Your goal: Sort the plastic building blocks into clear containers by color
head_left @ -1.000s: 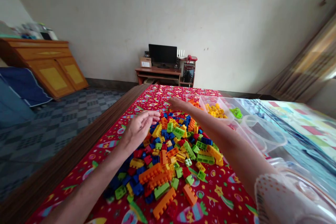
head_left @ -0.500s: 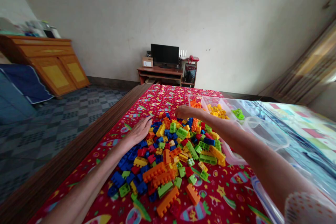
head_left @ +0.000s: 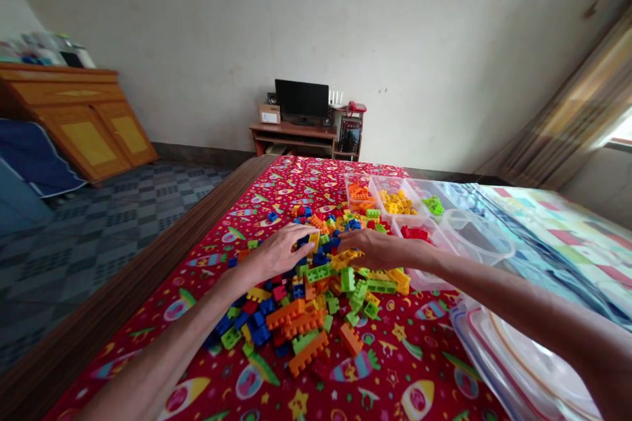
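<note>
While the left hand [head_left: 284, 248] curves, half-curled, over the bricks [head_left: 305, 323], the right hand [head_left: 372, 247] bends low among them; I cannot tell its spread or either's grip.

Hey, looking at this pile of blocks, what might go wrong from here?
Two risks: with the left hand and right hand at the loose pile of blocks, sweeping could scatter pieces like the blue one at its far edge. The right forearm crosses the overlapping lids in view, so it might knock them.
</note>
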`<action>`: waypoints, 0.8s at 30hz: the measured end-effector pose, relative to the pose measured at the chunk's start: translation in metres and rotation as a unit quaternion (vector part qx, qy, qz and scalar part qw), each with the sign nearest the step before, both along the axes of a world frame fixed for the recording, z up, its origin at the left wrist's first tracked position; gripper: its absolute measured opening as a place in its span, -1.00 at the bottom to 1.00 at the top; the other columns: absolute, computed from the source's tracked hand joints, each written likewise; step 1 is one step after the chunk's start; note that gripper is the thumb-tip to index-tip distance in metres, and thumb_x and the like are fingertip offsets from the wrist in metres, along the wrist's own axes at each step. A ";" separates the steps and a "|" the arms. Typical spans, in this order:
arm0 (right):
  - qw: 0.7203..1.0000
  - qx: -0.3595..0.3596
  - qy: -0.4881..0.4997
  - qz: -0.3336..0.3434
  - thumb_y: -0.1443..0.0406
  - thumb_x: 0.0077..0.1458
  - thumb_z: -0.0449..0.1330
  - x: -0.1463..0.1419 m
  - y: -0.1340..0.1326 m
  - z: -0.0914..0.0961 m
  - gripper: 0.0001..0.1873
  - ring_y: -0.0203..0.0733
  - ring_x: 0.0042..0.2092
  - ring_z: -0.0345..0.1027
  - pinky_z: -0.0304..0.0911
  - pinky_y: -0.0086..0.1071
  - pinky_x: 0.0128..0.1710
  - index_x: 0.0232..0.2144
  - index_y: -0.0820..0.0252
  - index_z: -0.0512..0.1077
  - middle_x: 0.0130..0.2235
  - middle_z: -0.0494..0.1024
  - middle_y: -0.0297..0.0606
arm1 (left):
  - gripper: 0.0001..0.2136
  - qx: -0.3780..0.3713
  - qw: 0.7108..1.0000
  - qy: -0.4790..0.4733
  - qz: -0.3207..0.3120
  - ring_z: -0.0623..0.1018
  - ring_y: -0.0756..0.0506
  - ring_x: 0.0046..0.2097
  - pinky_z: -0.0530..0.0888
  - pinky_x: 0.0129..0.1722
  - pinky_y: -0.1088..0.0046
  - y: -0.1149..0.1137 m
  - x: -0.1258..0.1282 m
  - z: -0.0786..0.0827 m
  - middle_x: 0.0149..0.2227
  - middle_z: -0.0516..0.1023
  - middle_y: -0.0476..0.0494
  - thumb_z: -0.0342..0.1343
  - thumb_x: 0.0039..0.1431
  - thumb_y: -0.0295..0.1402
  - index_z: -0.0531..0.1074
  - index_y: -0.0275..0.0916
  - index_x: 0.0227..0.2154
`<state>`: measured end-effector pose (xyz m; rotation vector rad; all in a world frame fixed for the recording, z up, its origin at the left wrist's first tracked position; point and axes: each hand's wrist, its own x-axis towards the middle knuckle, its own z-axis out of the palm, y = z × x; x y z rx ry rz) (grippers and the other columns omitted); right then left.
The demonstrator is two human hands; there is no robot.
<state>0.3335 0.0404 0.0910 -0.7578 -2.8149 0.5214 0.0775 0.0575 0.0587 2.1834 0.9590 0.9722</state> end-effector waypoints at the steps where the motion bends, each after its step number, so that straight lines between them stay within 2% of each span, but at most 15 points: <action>1: 1.000 0.005 -0.005 -0.012 0.39 0.10 0.18 0.004 -0.007 -0.001 -0.71 -0.22 -0.08 0.43 0.31 -0.32 -0.06 -0.09 0.17 0.46 -0.09 0.55 -0.17 | -0.77 0.020 0.999 0.019 -0.019 0.49 -0.25 -0.01 0.30 0.12 0.24 -0.002 0.003 -0.001 -0.11 0.60 -0.18 0.21 0.07 -0.27 0.58 -0.09 -0.18; 3: 0.999 0.022 -0.010 -0.039 0.36 0.09 0.20 0.014 -0.018 -0.002 -0.69 -0.19 -0.07 0.44 0.33 -0.29 -0.05 -0.08 0.16 0.45 -0.06 0.54 -0.14 | -0.76 0.066 0.996 0.054 -0.041 0.50 -0.24 -0.03 0.34 0.08 0.23 -0.007 0.007 -0.003 -0.11 0.59 -0.18 0.23 0.06 -0.28 0.57 -0.07 -0.16; 6: 0.995 0.081 0.006 -0.065 0.31 0.09 0.20 0.025 -0.029 -0.002 -0.67 -0.15 -0.06 0.43 0.35 -0.25 -0.06 -0.05 0.17 0.41 -0.05 0.53 -0.10 | -0.74 0.129 0.986 0.105 -0.032 0.50 -0.22 -0.06 0.38 0.05 0.24 -0.012 0.010 -0.006 -0.14 0.57 -0.19 0.26 0.04 -0.29 0.56 -0.08 -0.16; 10: 0.978 0.172 0.041 -0.114 0.30 0.13 0.14 0.032 -0.035 0.009 -0.73 -0.15 -0.17 0.42 0.38 -0.24 -0.16 -0.10 0.24 0.34 -0.14 0.52 -0.06 | -0.69 0.131 0.972 0.193 -0.025 0.51 -0.18 -0.10 0.43 -0.04 0.28 -0.017 0.012 -0.007 -0.16 0.49 -0.17 0.18 0.11 -0.34 0.49 -0.14 -0.06; 13: 0.968 0.169 0.006 -0.183 0.37 0.11 0.12 0.033 -0.035 0.019 -0.84 -0.22 -0.35 0.36 0.34 -0.31 -0.32 -0.20 0.26 0.33 -0.33 0.50 -0.17 | -0.66 0.138 0.966 0.214 -0.041 0.50 -0.14 -0.10 0.44 -0.05 0.33 -0.020 0.013 -0.004 -0.14 0.44 -0.15 0.14 0.13 -0.38 0.44 -0.16 0.00; 15: 0.966 0.155 -0.016 -0.205 0.39 0.09 0.12 0.035 -0.034 0.020 -0.82 -0.24 -0.38 0.33 0.30 -0.33 -0.35 -0.20 0.27 0.34 -0.36 0.49 -0.20 | -0.66 0.153 0.967 0.200 -0.040 0.49 -0.11 -0.09 0.44 -0.05 0.36 -0.022 0.014 0.001 -0.13 0.42 -0.15 0.10 0.15 -0.37 0.41 -0.17 0.02; 19: 0.974 0.142 -0.049 -0.167 0.48 0.03 0.10 0.034 -0.031 0.006 -0.70 -0.22 -0.27 0.36 0.29 -0.35 -0.25 -0.14 0.26 0.37 -0.24 0.52 -0.16 | -0.68 0.181 0.970 0.165 -0.007 0.48 -0.10 -0.11 0.43 -0.03 0.37 -0.023 0.014 0.011 -0.14 0.40 -0.15 0.00 0.18 -0.32 0.40 -0.23 -0.02; 21: 0.979 0.137 -0.078 -0.131 0.55 0.00 0.06 0.029 -0.029 -0.005 -0.69 -0.21 -0.21 0.36 0.28 -0.35 -0.21 -0.19 0.27 0.40 -0.21 0.51 -0.15 | -0.73 0.185 0.970 0.155 0.018 0.47 -0.08 -0.15 0.43 -0.05 0.38 -0.021 0.013 0.015 -0.19 0.39 -0.14 -0.07 0.22 -0.28 0.45 -0.24 -0.15; 24: 0.978 0.156 -0.117 -0.077 0.57 0.00 0.05 0.018 -0.029 -0.021 -0.70 -0.18 -0.13 0.33 0.26 -0.35 -0.16 -0.25 0.25 0.43 -0.22 0.50 -0.16 | -0.66 0.173 0.971 0.157 0.048 0.46 -0.07 -0.25 0.42 -0.15 0.40 -0.016 0.008 0.019 -0.29 0.40 -0.13 -0.20 0.28 -0.21 0.42 -0.24 -0.40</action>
